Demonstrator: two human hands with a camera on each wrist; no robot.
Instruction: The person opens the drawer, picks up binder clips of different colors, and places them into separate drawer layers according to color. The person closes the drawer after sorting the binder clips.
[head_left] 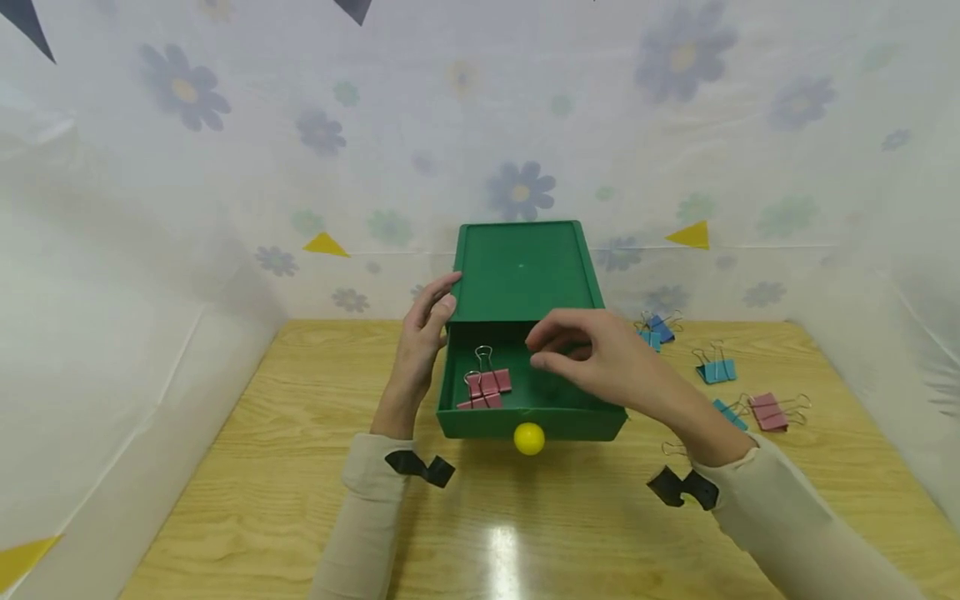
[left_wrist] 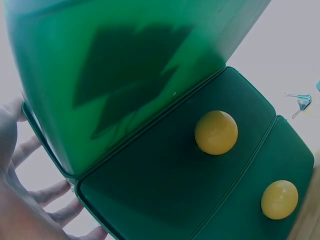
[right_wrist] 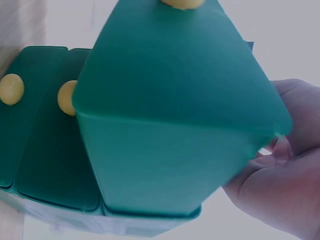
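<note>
A green cabinet (head_left: 525,271) stands with its top drawer (head_left: 480,423) pulled out; the yellow knob (head_left: 528,438) faces front. Two pink binder clips (head_left: 491,382) lie at the drawer's left, showing as dark shapes through its underside (left_wrist: 125,65) in the left wrist view. My left hand (head_left: 417,350) rests along the cabinet's left side, fingers extended. Over the drawer's right part hovers my right hand (head_left: 626,367), fingers bent and thumb apart, with nothing visible between them. In the right wrist view the drawer (right_wrist: 175,75) partly hides that hand (right_wrist: 295,185).
Right of the cabinet, several clips lie on the wooden table (head_left: 300,483): a dark blue one (head_left: 661,328), light blue ones (head_left: 717,371) and a pink one (head_left: 768,412). Lower closed drawers (left_wrist: 160,175) have yellow knobs. A flowered curtain (head_left: 420,108) stands behind.
</note>
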